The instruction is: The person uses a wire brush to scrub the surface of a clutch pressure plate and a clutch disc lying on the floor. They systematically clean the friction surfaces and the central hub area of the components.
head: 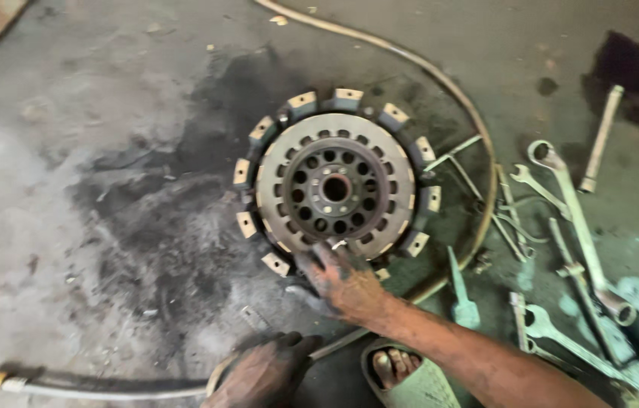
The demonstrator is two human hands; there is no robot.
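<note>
A round metal clutch disc (380, 162) with a ring of holes and a splined hub lies flat on the oily concrete floor, with tan friction pads (348, 97) sticking out around its rim. My right hand (343, 283), black with grease, reaches in from the lower right and its fingers grip the disc's near edge. Down at the bottom middle, my left hand (265, 370) rests with fingers curled on the floor beside the end of a hose. What lies under those fingers is hidden.
A hose with a brass fitting (70, 387) runs along the bottom left. A thin curved tube (478, 128) arcs around the disc's right side. Several wrenches (565, 189), a metal bar (601, 140) and a green-handled tool (461, 295) lie to the right. My sandalled foot (399, 372) is at the bottom.
</note>
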